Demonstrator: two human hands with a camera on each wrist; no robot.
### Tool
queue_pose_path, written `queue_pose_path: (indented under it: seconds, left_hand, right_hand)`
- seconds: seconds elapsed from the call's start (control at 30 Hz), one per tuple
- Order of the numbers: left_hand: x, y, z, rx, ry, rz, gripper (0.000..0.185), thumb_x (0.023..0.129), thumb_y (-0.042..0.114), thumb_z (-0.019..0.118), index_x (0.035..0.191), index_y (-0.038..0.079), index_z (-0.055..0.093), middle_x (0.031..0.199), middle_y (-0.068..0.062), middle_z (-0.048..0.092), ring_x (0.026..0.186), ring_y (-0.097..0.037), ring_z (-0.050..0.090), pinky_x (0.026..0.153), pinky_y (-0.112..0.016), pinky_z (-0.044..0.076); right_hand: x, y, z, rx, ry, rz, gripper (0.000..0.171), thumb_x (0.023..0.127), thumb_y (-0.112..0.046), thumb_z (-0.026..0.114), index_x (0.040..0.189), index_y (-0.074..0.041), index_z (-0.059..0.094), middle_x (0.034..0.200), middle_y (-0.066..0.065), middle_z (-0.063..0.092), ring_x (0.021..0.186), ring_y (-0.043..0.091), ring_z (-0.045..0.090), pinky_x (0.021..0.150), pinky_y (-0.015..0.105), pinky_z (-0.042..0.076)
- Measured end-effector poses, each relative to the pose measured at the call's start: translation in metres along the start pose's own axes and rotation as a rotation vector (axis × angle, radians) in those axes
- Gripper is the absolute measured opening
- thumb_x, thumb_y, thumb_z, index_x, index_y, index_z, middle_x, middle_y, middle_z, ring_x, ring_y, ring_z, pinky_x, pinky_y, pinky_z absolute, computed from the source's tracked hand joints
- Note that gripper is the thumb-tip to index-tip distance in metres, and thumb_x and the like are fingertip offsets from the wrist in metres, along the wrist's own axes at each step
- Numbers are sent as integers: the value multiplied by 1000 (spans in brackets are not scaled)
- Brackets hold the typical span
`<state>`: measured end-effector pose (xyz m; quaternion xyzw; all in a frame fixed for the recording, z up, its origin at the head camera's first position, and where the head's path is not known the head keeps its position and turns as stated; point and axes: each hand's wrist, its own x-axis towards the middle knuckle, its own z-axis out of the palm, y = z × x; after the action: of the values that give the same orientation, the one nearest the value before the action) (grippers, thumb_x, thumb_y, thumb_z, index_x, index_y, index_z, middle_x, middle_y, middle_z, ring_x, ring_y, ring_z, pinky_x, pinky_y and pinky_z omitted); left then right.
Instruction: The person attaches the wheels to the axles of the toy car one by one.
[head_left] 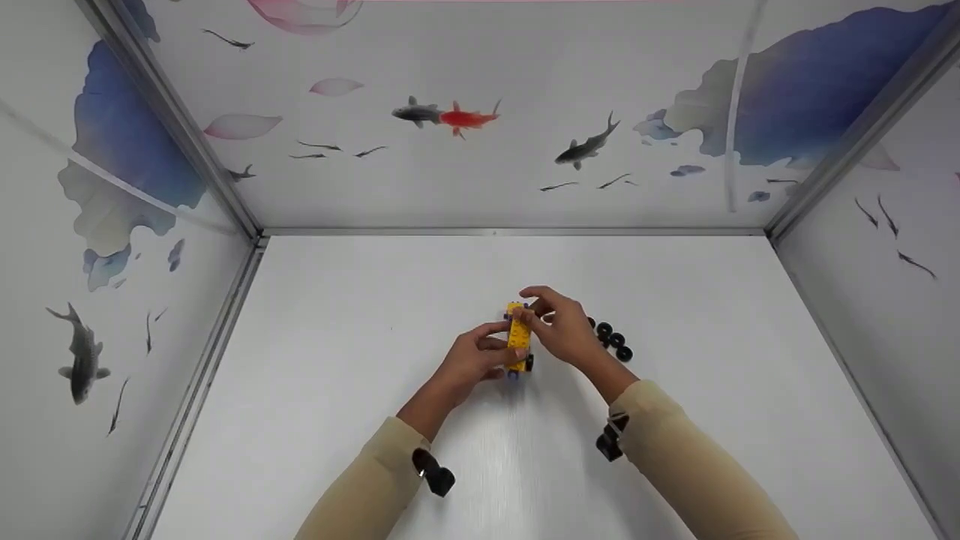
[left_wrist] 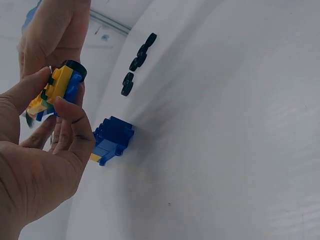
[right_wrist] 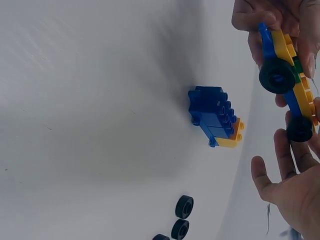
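A toy car [head_left: 518, 336] built of yellow, blue and green blocks is held above the table. My left hand [head_left: 471, 360] grips its near end between thumb and fingers. At the far end, my right hand [head_left: 562, 328] pinches the car, its thumb on the yellow top and fingertips right at a wheel [right_wrist: 300, 129]. Another black wheel [right_wrist: 277, 76] sits on the same side, near the left fingers. On the table below stands a blue and yellow block build [right_wrist: 212, 117], hidden under the hands in the head view.
Several loose black wheels [head_left: 616, 340] lie on the white table [head_left: 337, 300] to the right of my right hand. Patterned walls stand at the back, the left [head_left: 45, 262] and the right. A black wrist camera [head_left: 435, 476] hangs at each sleeve.
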<state>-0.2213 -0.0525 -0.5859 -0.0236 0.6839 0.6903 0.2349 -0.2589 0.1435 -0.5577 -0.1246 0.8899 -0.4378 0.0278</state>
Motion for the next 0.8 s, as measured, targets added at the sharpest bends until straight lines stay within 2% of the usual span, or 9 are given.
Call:
queue_pose_path:
  seconds: [0.17, 0.37, 0.63, 0.8]
  left_hand:
    - [0, 0, -4, -57, 29, -12, 61, 81, 36, 86, 136, 25, 62, 120, -6, 72, 100, -19, 71, 91, -43, 58]
    - [2, 3, -9, -86, 104, -1, 62, 81, 36, 86, 136, 23, 60, 119, -5, 73, 100, -18, 70, 94, -45, 57]
    - [5, 6, -14, -165, 195, 15, 63, 80, 35, 87, 136, 25, 60, 117, -8, 73, 93, -22, 65, 81, -33, 56]
    - [8, 6, -17, -198, 234, 40, 63, 81, 33, 87, 136, 25, 59, 118, -8, 73, 90, -19, 65, 77, -30, 55]
  right_hand:
    - [-1, 5, -5, 32, -11, 55, 38, 99, -42, 63, 133, -25, 61, 98, 2, 70, 98, 21, 69, 83, 37, 62]
    - [-2, 9, -10, 59, -7, 76, 41, 98, -45, 64, 133, -23, 62, 96, 2, 71, 95, 19, 70, 83, 36, 61]
    - [-7, 12, -12, 105, -24, 114, 45, 95, -50, 66, 132, -23, 64, 100, 4, 71, 101, 22, 67, 85, 36, 60]
    - [-11, 12, -12, 108, -58, 137, 43, 92, -53, 68, 123, -23, 70, 106, 2, 71, 102, 22, 64, 83, 34, 57]
